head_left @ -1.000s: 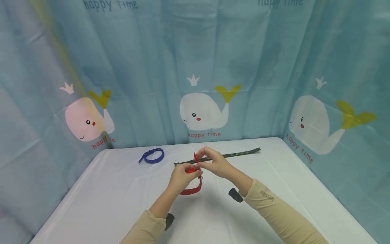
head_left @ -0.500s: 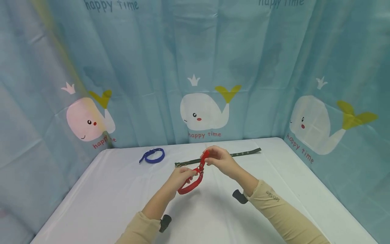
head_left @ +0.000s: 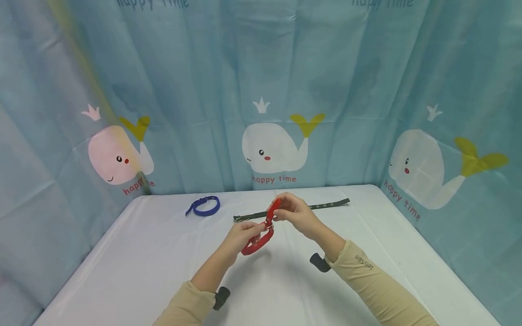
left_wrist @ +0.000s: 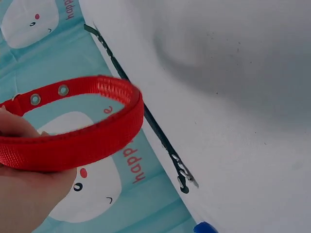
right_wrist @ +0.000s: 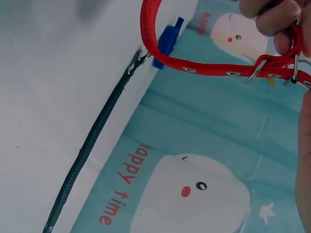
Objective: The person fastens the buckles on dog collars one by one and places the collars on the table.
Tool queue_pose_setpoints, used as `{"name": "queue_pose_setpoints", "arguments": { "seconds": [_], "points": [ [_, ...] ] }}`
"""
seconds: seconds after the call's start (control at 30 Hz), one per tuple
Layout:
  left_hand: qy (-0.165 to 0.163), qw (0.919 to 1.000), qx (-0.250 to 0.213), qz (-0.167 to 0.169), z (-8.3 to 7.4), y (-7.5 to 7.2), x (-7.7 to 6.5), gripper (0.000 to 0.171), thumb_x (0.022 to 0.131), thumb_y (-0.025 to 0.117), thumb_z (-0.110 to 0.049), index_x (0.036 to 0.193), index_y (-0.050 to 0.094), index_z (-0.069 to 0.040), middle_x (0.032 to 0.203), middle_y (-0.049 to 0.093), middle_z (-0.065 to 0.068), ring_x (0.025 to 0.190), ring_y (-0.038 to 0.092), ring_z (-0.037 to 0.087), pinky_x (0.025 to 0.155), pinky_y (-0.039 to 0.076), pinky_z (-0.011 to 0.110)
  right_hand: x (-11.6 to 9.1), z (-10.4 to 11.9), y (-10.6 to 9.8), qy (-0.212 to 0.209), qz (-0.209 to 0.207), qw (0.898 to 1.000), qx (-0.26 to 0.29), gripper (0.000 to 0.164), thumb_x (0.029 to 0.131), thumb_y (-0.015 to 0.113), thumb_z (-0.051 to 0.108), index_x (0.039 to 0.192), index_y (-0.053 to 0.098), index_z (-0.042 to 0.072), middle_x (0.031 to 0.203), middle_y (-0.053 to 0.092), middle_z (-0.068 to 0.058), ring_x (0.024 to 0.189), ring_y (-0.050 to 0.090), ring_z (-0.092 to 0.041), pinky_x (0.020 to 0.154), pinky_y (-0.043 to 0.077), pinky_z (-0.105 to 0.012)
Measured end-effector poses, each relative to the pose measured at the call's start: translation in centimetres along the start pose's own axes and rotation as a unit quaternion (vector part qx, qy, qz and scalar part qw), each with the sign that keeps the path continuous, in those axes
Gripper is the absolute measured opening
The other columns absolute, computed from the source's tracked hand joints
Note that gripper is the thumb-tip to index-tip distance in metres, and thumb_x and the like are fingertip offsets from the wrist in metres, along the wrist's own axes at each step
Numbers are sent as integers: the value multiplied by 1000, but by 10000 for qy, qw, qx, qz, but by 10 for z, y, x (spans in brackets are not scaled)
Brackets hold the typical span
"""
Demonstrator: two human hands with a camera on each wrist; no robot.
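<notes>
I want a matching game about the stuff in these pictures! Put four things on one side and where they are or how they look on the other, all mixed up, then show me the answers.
Things:
1. red collar
2. blue collar
3. dark green strap
4. whale curtain

Where or how:
A. lying stretched out on the white table
B. hanging behind the white table
C. lying in a loop on the white table
D. held up by the left hand and the right hand

Right pairs:
1-D, 2-C, 3-A, 4-B
</notes>
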State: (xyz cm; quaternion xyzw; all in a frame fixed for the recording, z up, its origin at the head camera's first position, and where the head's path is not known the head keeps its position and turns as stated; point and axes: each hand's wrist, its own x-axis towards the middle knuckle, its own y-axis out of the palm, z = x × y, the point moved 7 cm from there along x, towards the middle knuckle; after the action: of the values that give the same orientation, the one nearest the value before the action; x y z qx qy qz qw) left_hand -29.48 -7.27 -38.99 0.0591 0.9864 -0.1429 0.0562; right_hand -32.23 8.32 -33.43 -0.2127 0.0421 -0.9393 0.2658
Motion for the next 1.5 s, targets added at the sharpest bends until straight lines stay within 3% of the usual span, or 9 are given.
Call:
{"name": "queue_pose_setpoints", "arguments": {
  "seconds": [0.27, 0.5, 0.7, 0.93, 1.03, 1.17, 1.27, 1.4, 1.5],
  "points": [
    [217, 9998, -36, 8, -3, 1, 2, 31, 96, 61, -30, 90, 70, -1, 67, 55, 7, 66, 49, 16, 69, 41, 33, 0, -1, 1, 46, -61, 10000, 61, 21, 93, 58, -2, 113, 52, -8, 105, 64, -17, 92, 65, -19, 84, 54, -37],
    [277, 9993, 224, -97, -4, 1, 2, 33, 96, 61, -30, 100, 71, 1, 73, 57, 9, 73, 50, 18, 68, 42, 31, 1, 0, 6, 132, -40, 9999, -87, 20, 94, 57, -2, 113, 53, -7, 105, 64, -20, 92, 64, -20, 84, 54, -34],
    [169, 9986, 377, -344, -6, 0, 2, 31, 94, 63, -29, 98, 73, 0, 84, 64, 14, 81, 51, 20, 69, 43, 29, 1, 0, 9, 173, -18, 9995, -257, 21, 94, 56, -2, 114, 53, -7, 104, 64, -18, 94, 64, -21, 84, 54, -33],
    [181, 9963, 621, -566, -5, -1, 2, 29, 92, 66, -28, 90, 74, 0, 78, 63, 3, 81, 49, 19, 66, 41, 30, 1, 0, 15, 23, 40, 9983, -586, 19, 92, 59, -3, 111, 55, -6, 101, 64, -19, 95, 65, -27, 84, 53, -33],
    [194, 9959, 775, -433, -6, -1, 2, 27, 90, 68, -28, 88, 73, -1, 74, 60, 3, 77, 49, 20, 65, 40, 31, 1, 1, 18, -88, 63, 9957, -925, 18, 92, 60, -3, 110, 56, -6, 100, 64, -19, 94, 66, -29, 83, 54, -33],
    [284, 9939, 1061, -54, -7, 0, -1, 25, 87, 72, -22, 102, 70, -2, 88, 65, 6, 87, 57, 22, 75, 50, 42, 0, -1, 19, -212, -23, 9879, -1533, 19, 93, 61, -1, 111, 56, -3, 101, 65, -15, 94, 66, -31, 83, 54, -35],
    [390, 9918, 1213, 60, -8, -1, -3, 32, 87, 73, -20, 113, 66, -2, 103, 67, 8, 97, 59, 25, 83, 52, 50, 0, -3, 19, -256, -58, 9860, -1644, 18, 94, 59, 0, 111, 56, -2, 105, 65, -16, 95, 65, -32, 84, 54, -39],
    [482, 9932, 1037, -213, -8, -7, -3, 33, 87, 73, -21, 113, 66, -2, 103, 66, 8, 96, 59, 24, 83, 52, 45, -3, -6, 15, -363, -280, 9851, -1657, 20, 94, 60, 0, 113, 58, -2, 104, 66, -15, 95, 65, -30, 83, 54, -36],
    [585, 9943, 733, -505, -9, -12, -3, 31, 85, 75, -19, 110, 66, -2, 100, 66, 7, 94, 59, 23, 81, 53, 42, -6, -5, 11, -644, -615, 9781, -1879, 25, 92, 62, -1, 116, 63, -5, 100, 67, -13, 92, 64, -27, 81, 53, -30]
  ]
}}
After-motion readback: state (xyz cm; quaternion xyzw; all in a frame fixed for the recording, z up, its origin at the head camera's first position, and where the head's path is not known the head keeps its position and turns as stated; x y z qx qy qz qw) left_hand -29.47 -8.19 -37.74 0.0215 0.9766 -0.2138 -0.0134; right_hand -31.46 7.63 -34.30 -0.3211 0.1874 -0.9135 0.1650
